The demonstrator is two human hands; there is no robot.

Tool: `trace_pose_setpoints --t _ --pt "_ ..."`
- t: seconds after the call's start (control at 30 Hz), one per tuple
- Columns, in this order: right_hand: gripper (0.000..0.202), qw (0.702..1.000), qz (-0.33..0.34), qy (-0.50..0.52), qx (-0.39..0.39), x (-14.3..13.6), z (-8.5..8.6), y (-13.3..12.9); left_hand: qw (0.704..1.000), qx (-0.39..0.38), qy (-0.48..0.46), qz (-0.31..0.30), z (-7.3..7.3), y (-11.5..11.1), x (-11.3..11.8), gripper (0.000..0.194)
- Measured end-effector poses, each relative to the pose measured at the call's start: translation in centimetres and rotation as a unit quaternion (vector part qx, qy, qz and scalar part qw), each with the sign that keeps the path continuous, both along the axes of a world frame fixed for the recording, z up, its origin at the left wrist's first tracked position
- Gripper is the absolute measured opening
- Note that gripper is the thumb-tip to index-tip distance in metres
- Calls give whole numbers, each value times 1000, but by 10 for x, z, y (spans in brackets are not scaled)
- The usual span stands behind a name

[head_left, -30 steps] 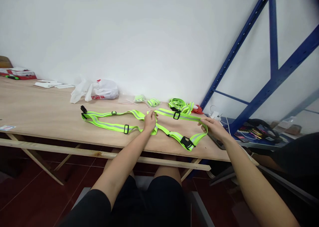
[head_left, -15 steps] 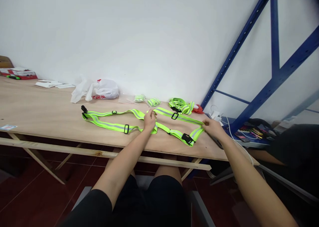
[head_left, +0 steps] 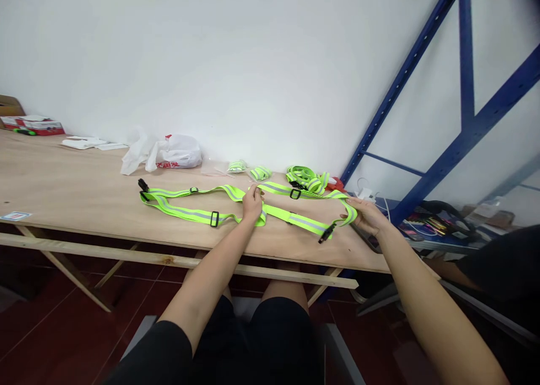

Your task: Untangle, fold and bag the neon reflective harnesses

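A neon-green reflective strap harness (head_left: pixel 192 211) with grey stripes lies stretched along the wooden table. My left hand (head_left: pixel 252 204) is closed on its middle, where the straps meet. At the right end, my right hand (head_left: pixel 366 215) grips the loop of strap between thumb and fingers, holding it slightly raised. A black buckle (head_left: pixel 326 234) hangs turned on edge near the lower right corner of that loop. Another black buckle (head_left: pixel 143 185) sits at the harness's far left end. Black slide adjusters (head_left: pixel 214 219) are threaded on the straps.
Behind the harness lie a bundled reflective strap (head_left: pixel 306 178), two small bagged straps (head_left: pixel 260 173) and a white plastic bag (head_left: pixel 181 151). A blue metal rack (head_left: pixel 396 92) rises at the right. Another person's dark sleeve (head_left: pixel 500 267) shows at the right edge.
My right hand has shifted slightly right and turned, lifting the strap's end loop. The right-hand buckle has swung from lying flat to on edge. My left hand stays in place.
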State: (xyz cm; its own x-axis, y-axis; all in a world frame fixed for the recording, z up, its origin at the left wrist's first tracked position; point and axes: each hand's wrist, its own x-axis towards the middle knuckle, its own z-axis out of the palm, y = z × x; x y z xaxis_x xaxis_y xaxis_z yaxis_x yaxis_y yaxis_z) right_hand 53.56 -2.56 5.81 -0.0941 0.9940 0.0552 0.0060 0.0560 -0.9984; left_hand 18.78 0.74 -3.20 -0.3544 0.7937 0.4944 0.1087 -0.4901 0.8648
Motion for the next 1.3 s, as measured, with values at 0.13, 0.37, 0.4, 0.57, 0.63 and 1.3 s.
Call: trace_pose_setpoints --t 0.13,0.37,0.4,0.57,0.63,1.3 --pt "23 998 -11 12 -53 -2 4 -2 1000 -3 -7 4 1 0 0 25" --pt "18 998 11 -47 -36 -11 3 -4 1000 -12 -18 15 1 0 -2 25" --pt "18 998 3 -55 -34 -12 1 -4 1000 -15 -19 15 0 1 -3 24" --pt "25 995 -27 -99 0 -9 -10 -3 999 -36 -23 10 -2 5 -5 23" --pt "25 996 -32 -88 2 -10 -11 -2 999 -42 -24 -6 -3 6 -6 24" --pt "47 977 73 -187 -67 -49 6 -30 993 -101 -3 -68 -14 25 -6 20"
